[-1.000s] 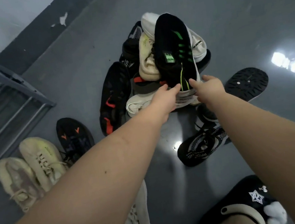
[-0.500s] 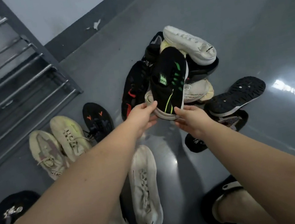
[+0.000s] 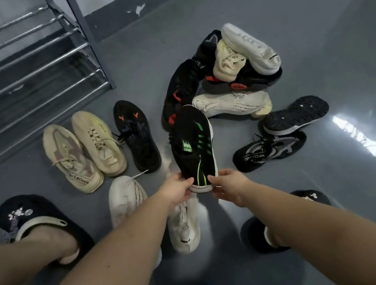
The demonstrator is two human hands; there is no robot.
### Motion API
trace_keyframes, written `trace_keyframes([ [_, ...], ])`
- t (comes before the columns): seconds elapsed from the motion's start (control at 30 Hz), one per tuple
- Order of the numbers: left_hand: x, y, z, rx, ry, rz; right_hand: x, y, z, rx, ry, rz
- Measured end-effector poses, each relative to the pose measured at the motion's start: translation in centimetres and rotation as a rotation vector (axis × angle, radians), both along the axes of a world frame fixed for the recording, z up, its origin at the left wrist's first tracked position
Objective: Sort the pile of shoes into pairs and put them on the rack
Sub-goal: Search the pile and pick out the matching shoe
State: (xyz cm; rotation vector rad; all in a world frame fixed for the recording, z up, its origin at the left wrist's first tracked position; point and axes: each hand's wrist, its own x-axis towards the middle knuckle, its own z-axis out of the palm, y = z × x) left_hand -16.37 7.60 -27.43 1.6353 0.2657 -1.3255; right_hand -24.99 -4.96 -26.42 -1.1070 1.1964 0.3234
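A black sneaker with green stripes hangs above the floor, toe pointing away from me. My left hand and my right hand both grip its heel end. Beyond it lies the pile of shoes, black, cream and white ones stacked together. To the left two beige sneakers lie side by side, with a black sneaker with orange marks beside them. Two white sneakers lie under my forearms. The metal shoe rack stands at the upper left.
A black sneaker lying sole up and a black-and-white sneaker lie on the right. My feet in black clogs stand on the shiny grey floor. A dark baseboard runs along the wall.
Both hands lifted the black-and-green sneaker off the pile and drew it toward me. My head turned left, bringing the rack and the beige sneakers further into view.
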Motion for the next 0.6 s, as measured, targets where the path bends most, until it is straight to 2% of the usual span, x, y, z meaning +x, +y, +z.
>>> trace_keyframes([
  [0.23, -5.6, -1.8, -3.0, 0.054, 0.114, -0.09, -5.9, -1.5, -1.7, -0.024, 0.172, 0.038],
  [0.4, -6.8, -1.5, -4.1, 0.16, 0.074, -0.158, -7.0, -1.0, -2.4, 0.0, 0.258, 0.173],
  [0.53, -6.8, -1.8, -4.3, 0.2, 0.022, -0.297, -6.5, -1.9, -2.7, -0.104, 0.27, 0.301],
  [0.6, -6.3, -2.3, -4.3, 0.186, 0.011, -0.284, -5.6, -2.7, -2.3, -0.154, 0.24, 0.3],
])
